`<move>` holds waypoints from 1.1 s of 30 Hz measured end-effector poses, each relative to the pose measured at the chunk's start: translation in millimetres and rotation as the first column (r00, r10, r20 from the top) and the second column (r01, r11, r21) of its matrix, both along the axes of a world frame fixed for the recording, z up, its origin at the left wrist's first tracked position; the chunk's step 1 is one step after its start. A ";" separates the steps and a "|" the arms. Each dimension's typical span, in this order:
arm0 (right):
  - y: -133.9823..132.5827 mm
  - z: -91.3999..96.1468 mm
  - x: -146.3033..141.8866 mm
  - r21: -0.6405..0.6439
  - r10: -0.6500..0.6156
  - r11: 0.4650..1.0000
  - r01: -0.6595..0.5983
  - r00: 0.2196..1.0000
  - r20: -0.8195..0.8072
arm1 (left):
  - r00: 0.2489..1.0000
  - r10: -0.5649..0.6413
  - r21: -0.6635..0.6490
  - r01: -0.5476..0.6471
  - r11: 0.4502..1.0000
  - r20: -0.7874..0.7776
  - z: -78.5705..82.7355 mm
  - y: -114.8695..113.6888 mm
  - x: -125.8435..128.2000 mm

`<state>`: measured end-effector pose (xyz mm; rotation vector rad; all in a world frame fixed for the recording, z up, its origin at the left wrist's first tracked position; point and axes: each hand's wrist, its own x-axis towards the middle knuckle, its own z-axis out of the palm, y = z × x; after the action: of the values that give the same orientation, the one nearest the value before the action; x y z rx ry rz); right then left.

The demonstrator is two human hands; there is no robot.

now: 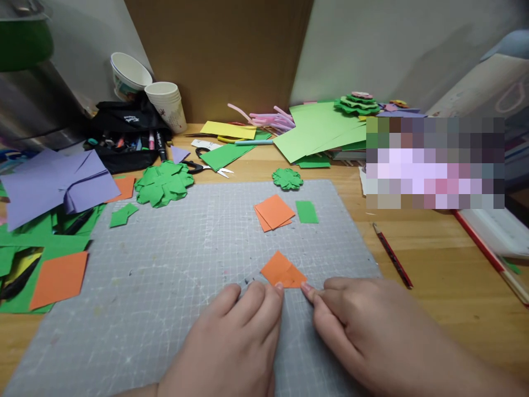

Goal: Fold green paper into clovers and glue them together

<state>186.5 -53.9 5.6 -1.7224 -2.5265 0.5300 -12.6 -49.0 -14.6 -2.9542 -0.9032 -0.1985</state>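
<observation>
An orange paper [284, 270], folded with a straight crease along its near side, lies on the grey cutting mat [173, 259]. My left hand [235, 336] is closed, its fingers curled and pressed together, with a fingertip on the near edge of that paper. At the paper's right corner, my right hand [359, 325] has thumb and fingers drawn together, the tips touching the corner. Just beyond lie two stacked orange squares [275, 212] and a small green paper rectangle [306, 212].
Green paper flowers [164, 183] sit along the mat's far edge, with scissors [210, 168] behind them. A pencil [392, 256] rests right of the mat. Purple sheets [49, 182] and an orange square [60, 280] lie left. Paper cups [166, 105] stand at the back.
</observation>
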 end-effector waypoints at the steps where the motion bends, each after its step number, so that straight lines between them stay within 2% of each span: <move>1: 0.5 0.8 0.3 -0.001 -0.011 1.000 0.011 1.000 0.005 | 1.000 0.002 0.001 -0.002 1.000 0.006 -0.1 0.1 -0.1; 6: 3.2 4.2 3.2 0.082 -0.011 0.996 0.015 0.999 -0.053 | 1.000 0.005 -0.040 -0.005 0.999 0.003 -1.0 -0.4 -0.3; 8: 4.2 4.5 3.6 0.115 0.033 0.993 -0.019 0.992 -0.121 | 1.000 0.000 -0.068 0.000 0.998 -0.003 0.0 -0.5 0.0; 11: 4.5 0.8 1.0 0.096 0.109 0.991 -0.094 0.980 -0.169 | 1.000 0.000 -0.092 0.001 0.996 0.012 4.1 0.1 1.4; 16: 2.6 -7.8 -5.9 0.076 0.123 0.990 -0.116 0.988 -0.097 | 0.999 0.027 -0.157 -0.021 0.987 0.035 9.3 6.6 8.0; 24: 1.2 1.3 -6.0 0.003 0.021 1.000 -0.022 1.000 0.012 | 1.000 -0.031 -0.082 0.031 0.996 0.000 5.8 12.8 9.6; 27: 3.4 0.4 -4.0 -0.020 0.028 0.999 -0.028 1.000 -0.013 | 0.995 0.052 -0.191 -0.034 0.981 0.086 6.9 11.3 5.6; 29: 6.5 -2.4 -1.8 -0.019 0.049 0.999 -0.050 0.997 -0.066 | 0.969 0.187 -0.321 -0.128 0.938 0.160 7.4 14.0 3.4; 31: 9.6 -5.9 0.9 0.021 0.091 0.996 -0.089 0.988 -0.126 | 0.924 0.314 -0.400 -0.209 0.893 0.219 6.6 20.3 2.4; 33: 11.2 -8.8 3.2 0.092 0.143 0.987 -0.129 0.975 -0.171 | 0.890 0.368 -0.422 -0.235 0.876 0.269 4.2 28.3 2.7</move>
<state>189.7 -42.7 -3.1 -1.4151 -2.5133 0.5533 -10.0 -20.7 -10.4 -3.1028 -1.6137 -0.6024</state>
